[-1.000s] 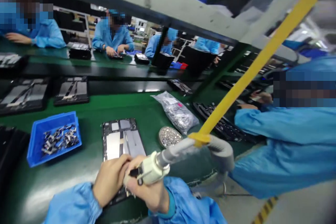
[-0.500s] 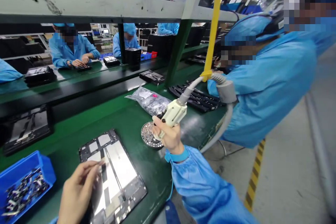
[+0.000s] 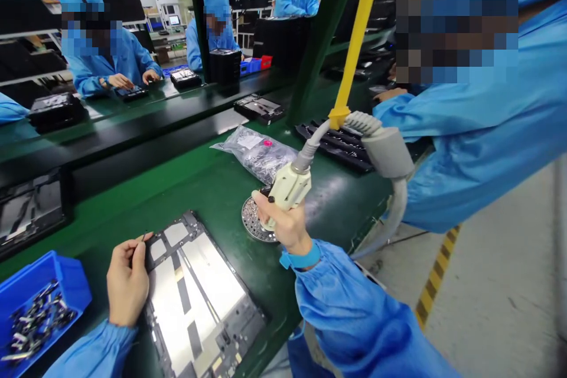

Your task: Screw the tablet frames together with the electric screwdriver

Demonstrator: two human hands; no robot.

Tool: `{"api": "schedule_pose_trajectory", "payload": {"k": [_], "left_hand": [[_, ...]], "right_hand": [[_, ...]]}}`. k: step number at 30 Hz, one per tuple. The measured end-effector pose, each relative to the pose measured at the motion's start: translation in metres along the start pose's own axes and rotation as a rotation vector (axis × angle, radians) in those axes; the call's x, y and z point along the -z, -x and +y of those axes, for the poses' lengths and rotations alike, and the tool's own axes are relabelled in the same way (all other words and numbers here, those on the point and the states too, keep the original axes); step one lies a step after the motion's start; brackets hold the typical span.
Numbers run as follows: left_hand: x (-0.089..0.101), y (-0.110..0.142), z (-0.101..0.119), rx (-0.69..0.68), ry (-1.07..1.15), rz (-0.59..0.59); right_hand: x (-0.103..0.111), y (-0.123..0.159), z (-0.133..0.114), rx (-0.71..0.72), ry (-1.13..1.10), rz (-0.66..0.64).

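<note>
Gripping a cream-coloured electric screwdriver firmly in the right hand, fingers wrapped closed around its body, tip hidden behind the hand, hovering just above a round perforated dish of small silvery parts, at about 12 o'clock from the left hand. Trailing upward from the tool's tail, a grey hose looping up to a yellow suspension strap at 1 o'clock. Curling the left hand at 8 o'clock, thumb and forefinger drawn close together at the upper left corner of an open tablet housing, lying flat on a green conveyor bench; anything pinched there staying too small to tell. Sitting near the left hand, at 8 o'clock, a blue plastic bin of dark metal parts. Lying at 11 o'clock, a clear plastic bag of parts. Leaning in at 2 o'clock, a co-worker's blue sleeve, close to the hose. Risking scratches on the housing's pale metal plates if the tool swings across; risking spilled parts from a knock to the dish; risking a jerked hose from that neighbouring sleeve
</note>
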State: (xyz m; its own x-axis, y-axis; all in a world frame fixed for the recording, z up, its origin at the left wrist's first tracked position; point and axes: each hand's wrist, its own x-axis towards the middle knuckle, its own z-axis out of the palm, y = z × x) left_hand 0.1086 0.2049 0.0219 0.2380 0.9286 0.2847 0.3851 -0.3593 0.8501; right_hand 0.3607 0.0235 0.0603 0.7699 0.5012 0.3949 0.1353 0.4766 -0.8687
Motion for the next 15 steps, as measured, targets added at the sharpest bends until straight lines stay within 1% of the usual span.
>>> {"api": "schedule_pose_trajectory", "payload": {"k": [2,4,9,12,15], "left_hand": [[0.002,0.005,0.004,0.031,0.039,0.009],[0.006,0.006,0.009,0.082,0.066,0.043],[0.024,0.000,0.019,0.236,-0.006,0.092],[0.031,-0.005,0.016,0.237,-0.001,0.110],[0.033,-0.006,0.008,0.191,0.049,0.145]], "right_hand": [[-0.001,0.000,0.001,-0.009,0.013,-0.007],[-0.001,0.000,0.001,-0.015,0.018,-0.010],[-0.001,0.000,0.001,-0.008,0.013,-0.001],[-0.002,-0.001,0.004,-0.005,0.027,-0.004],[-0.001,0.002,0.011,-0.013,0.033,0.025]]}}
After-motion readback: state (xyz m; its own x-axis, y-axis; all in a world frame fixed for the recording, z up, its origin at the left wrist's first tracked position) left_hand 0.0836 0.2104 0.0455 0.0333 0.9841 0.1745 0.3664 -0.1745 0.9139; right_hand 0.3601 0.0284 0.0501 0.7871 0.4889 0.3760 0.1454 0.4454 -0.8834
